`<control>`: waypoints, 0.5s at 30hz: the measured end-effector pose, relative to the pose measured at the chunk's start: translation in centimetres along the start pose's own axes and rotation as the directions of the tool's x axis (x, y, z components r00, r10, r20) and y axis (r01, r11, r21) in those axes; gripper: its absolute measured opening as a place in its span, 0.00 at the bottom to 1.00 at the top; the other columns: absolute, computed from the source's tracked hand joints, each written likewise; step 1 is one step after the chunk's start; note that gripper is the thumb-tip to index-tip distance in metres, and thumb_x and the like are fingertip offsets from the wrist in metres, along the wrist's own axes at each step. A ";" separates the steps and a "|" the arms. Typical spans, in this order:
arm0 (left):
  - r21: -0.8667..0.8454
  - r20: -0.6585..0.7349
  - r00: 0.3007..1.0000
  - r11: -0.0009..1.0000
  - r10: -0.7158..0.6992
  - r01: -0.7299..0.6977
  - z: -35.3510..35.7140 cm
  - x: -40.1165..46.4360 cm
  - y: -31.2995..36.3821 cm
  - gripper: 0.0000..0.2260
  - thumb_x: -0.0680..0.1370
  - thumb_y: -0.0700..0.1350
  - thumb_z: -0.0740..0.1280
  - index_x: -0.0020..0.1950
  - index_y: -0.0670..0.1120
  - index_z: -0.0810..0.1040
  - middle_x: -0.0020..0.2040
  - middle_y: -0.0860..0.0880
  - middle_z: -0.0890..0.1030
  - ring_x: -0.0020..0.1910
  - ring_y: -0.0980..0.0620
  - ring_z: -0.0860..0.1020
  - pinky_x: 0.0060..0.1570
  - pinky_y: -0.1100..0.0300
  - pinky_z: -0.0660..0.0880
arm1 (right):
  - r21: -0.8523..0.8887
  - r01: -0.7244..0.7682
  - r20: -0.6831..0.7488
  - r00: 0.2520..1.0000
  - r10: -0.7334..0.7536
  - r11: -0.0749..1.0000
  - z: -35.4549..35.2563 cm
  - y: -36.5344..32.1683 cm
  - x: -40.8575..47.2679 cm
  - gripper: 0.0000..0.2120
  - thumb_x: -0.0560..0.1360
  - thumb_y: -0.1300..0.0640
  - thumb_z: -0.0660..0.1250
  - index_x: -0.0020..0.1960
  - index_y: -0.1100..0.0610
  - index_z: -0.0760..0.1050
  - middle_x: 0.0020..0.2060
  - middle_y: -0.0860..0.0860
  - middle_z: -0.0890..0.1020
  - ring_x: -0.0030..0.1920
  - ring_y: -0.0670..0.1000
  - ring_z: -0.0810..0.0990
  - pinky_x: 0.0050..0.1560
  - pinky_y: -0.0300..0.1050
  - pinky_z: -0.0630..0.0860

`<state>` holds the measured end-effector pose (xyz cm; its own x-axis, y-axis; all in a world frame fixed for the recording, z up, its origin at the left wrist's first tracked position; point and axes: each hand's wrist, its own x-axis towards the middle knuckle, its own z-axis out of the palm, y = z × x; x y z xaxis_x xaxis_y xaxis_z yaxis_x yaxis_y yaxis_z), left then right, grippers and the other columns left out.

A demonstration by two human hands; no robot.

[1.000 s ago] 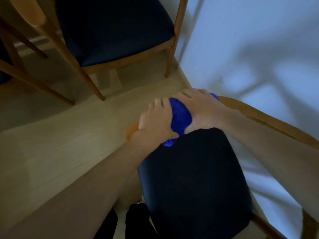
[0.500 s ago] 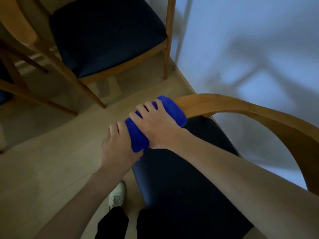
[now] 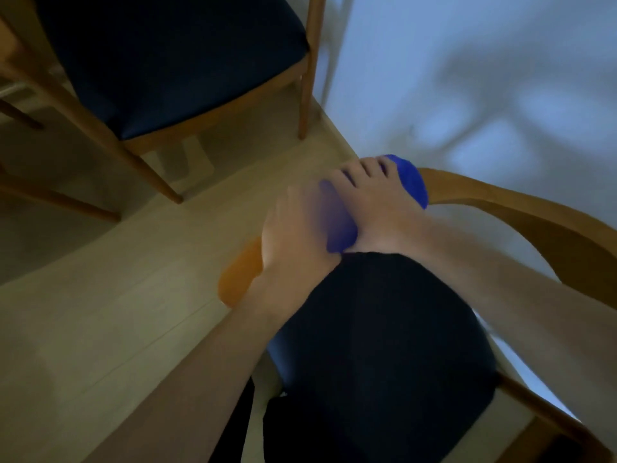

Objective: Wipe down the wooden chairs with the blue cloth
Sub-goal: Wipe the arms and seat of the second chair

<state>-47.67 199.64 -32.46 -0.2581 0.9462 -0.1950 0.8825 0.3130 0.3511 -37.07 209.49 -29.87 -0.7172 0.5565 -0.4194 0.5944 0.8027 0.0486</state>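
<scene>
Both my hands curl round the blue cloth (image 3: 409, 182) on the chair's wooden backrest (image 3: 521, 212): right hand (image 3: 377, 205) over it, left hand (image 3: 297, 235) beside.

Both hands are on the blue cloth (image 3: 409, 182), which is wrapped over the curved wooden backrest rail (image 3: 521, 215) of the near chair. The right hand (image 3: 377, 202) lies over the cloth with its fingers (image 3: 354, 170) curled across the top. The left hand (image 3: 297, 235), blurred, grips the cloth just left of it; the rail's end (image 3: 238, 279) shows beyond. Below them is the dark seat cushion (image 3: 384, 345). A second chair (image 3: 173, 61) stands far left on the pale wooden floor (image 3: 100, 312), beside the wall (image 3: 467, 61).
</scene>
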 end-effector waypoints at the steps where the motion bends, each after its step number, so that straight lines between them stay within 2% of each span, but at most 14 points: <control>1: -0.032 0.002 0.999 0.998 -0.045 0.045 -0.1 -1.6 -1.7 0.31 0.66 0.53 0.72 0.65 0.46 0.65 0.58 0.47 0.71 0.52 0.50 0.72 0.48 0.59 0.73 | -0.008 0.058 -0.015 0.998 -0.058 0.998 -0.1 -2.0 0.5 0.45 0.61 0.35 0.74 0.69 0.51 0.60 0.66 0.53 0.69 0.67 0.59 0.67 0.71 0.62 0.60; 4: 0.036 -0.096 0.978 0.982 -0.182 0.187 -0.7 -6.6 -6.0 0.27 0.65 0.55 0.73 0.56 0.44 0.69 0.47 0.49 0.71 0.40 0.54 0.68 0.35 0.62 0.67 | -0.019 0.250 -0.062 0.966 -0.251 0.968 0.1 -7.8 1.5 0.39 0.65 0.43 0.74 0.70 0.52 0.61 0.66 0.55 0.69 0.67 0.60 0.67 0.71 0.65 0.60; 6: 0.074 -0.083 0.962 0.961 -0.259 0.265 -1.1 -8.4 -7.5 0.31 0.62 0.58 0.76 0.54 0.43 0.69 0.45 0.48 0.71 0.38 0.53 0.71 0.33 0.62 0.70 | -0.060 0.344 -0.084 0.934 -0.348 0.937 0.3 -10.0 2.0 0.40 0.66 0.43 0.74 0.71 0.52 0.61 0.68 0.56 0.68 0.67 0.60 0.68 0.70 0.65 0.61; 9: 0.133 -0.033 0.950 0.940 -0.311 0.313 -1.5 -8.3 -7.8 0.35 0.60 0.61 0.77 0.55 0.43 0.67 0.48 0.48 0.71 0.42 0.51 0.74 0.38 0.60 0.74 | -0.063 0.422 -0.133 0.894 -0.427 0.904 0.4 -10.2 2.7 0.42 0.64 0.37 0.73 0.71 0.52 0.62 0.66 0.54 0.71 0.65 0.57 0.70 0.68 0.62 0.64; 11: 0.139 -0.030 0.948 0.938 -0.316 0.317 -1.6 -7.3 -7.0 0.37 0.59 0.61 0.77 0.57 0.44 0.64 0.51 0.47 0.71 0.45 0.50 0.74 0.44 0.59 0.74 | -0.038 0.422 -0.143 0.895 -0.423 0.906 0.3 -8.8 2.9 0.45 0.60 0.31 0.72 0.70 0.50 0.63 0.65 0.51 0.72 0.63 0.55 0.71 0.67 0.59 0.65; 15: 0.097 -0.041 0.986 0.981 -0.164 0.167 -1.2 -2.8 -3.9 0.40 0.60 0.60 0.77 0.63 0.43 0.63 0.56 0.45 0.71 0.52 0.46 0.74 0.53 0.53 0.74 | 0.005 0.269 -0.073 0.961 -0.268 0.963 -0.6 -3.2 2.5 0.49 0.56 0.27 0.72 0.70 0.46 0.61 0.64 0.47 0.73 0.64 0.53 0.72 0.67 0.56 0.67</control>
<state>-50.87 195.82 -32.23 -0.4151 0.8847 -0.2123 0.8608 0.4574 0.2231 -40.98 208.45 -30.52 -0.8748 0.3355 -0.3495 0.3817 0.9216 -0.0707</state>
